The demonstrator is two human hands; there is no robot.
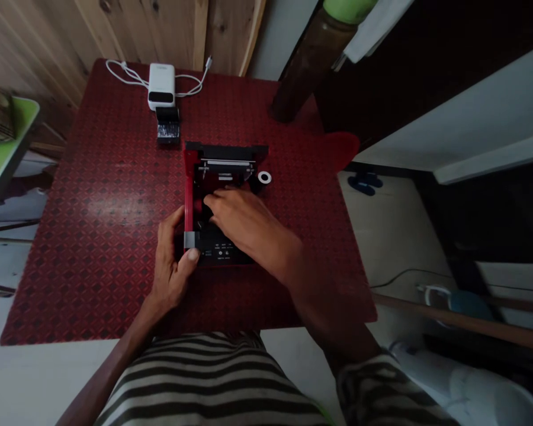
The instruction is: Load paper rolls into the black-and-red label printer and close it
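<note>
A small red and black printer (222, 177) with its lid open stands in the middle of the red patterned table (98, 201). My left hand (173, 260) grips the printer's near left corner, thumb on its front edge. My right hand (244, 222) reaches down into the open compartment, fingers curled inside; what they touch is hidden. A small white ring, like a tape or paper roll core (265, 177), lies on the table just right of the printer.
At the table's far side lie a white power bank (161, 85) with a white cable (124, 72) and a small black block (167, 126). A dark post (306, 65) stands at the far right corner. A green surface (4, 148) is to the left.
</note>
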